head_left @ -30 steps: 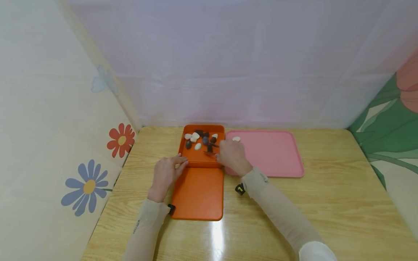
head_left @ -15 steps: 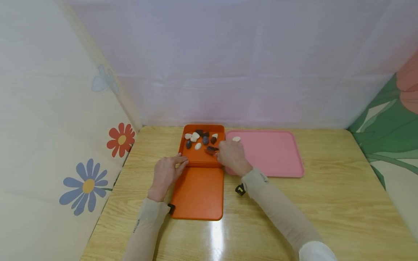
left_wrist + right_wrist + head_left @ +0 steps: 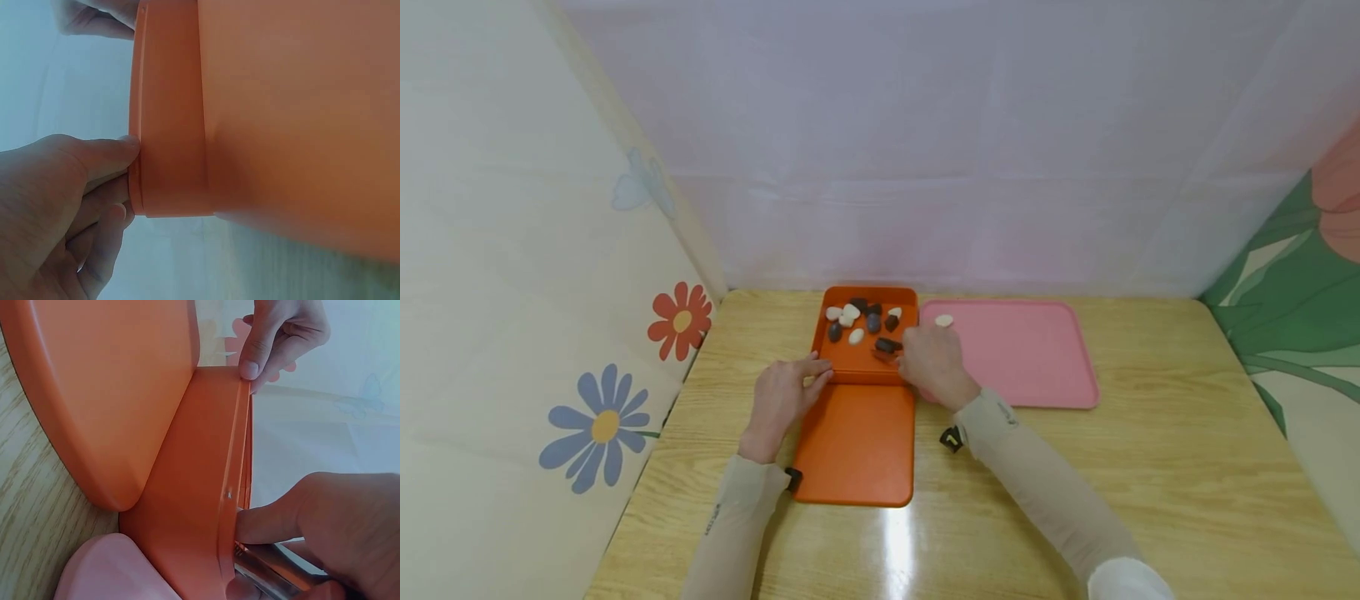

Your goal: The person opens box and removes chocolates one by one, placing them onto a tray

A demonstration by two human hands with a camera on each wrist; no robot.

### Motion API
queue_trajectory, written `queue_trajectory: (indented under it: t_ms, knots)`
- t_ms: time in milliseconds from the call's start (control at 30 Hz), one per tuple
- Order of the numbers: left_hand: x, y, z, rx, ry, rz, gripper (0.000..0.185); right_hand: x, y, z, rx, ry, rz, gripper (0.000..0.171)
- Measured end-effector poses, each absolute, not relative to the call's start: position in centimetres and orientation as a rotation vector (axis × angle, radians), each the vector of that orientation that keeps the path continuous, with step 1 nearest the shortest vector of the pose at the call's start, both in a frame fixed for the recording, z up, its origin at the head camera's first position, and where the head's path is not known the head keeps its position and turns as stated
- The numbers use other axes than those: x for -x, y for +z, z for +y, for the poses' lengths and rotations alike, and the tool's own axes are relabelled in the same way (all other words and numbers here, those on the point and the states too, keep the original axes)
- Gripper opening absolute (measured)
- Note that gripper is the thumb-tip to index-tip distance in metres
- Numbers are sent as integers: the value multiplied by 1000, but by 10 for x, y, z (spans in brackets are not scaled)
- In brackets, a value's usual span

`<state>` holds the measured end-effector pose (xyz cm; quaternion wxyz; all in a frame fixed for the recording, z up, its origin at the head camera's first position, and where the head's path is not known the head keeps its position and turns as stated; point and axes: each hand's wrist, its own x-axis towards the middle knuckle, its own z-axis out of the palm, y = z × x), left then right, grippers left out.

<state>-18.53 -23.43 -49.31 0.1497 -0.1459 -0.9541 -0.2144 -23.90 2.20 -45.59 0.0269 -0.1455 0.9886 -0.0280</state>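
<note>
An orange box (image 3: pixel 857 371) holds several white and dark stones. My right hand (image 3: pixel 917 354) grips orange-handled metal tongs (image 3: pixel 269 575), whose tips close on a dark stone (image 3: pixel 887 344) at the box's near right. In the right wrist view the hand (image 3: pixel 312 519) sits just over the box's rim (image 3: pixel 231 487). My left hand (image 3: pixel 797 387) rests on the table, its thumb (image 3: pixel 106 156) pressed against the box's near left corner (image 3: pixel 169 125). A single white stone (image 3: pixel 943 320) lies on the pink tray (image 3: pixel 1022 358).
The box's orange lid (image 3: pixel 857 446) lies flat just in front of the box. The pink tray sits right beside the box. Bare wooden table (image 3: pixel 1150 467) stretches to the right and front. Patterned screens wall in the left, back and right sides.
The tongs' tips have closed on a dark stone and drawn it slightly toward the box's near right. My left hand has stayed still.
</note>
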Motion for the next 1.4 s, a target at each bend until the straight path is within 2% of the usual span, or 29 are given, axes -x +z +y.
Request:
queue_trajectory:
  t_ms: [267,900,1400]
  knots:
    - [185,-494,-237,449,-636,-2754,21,239,-456,20,474,-80,3030,36]
    - [183,-492,-242,543,-612,-2836,30,236,-458,30,446,-201,3083,40]
    - [172,-491,-244,670,-549,-2898,52,231,-441,41,515,-251,3157,41]
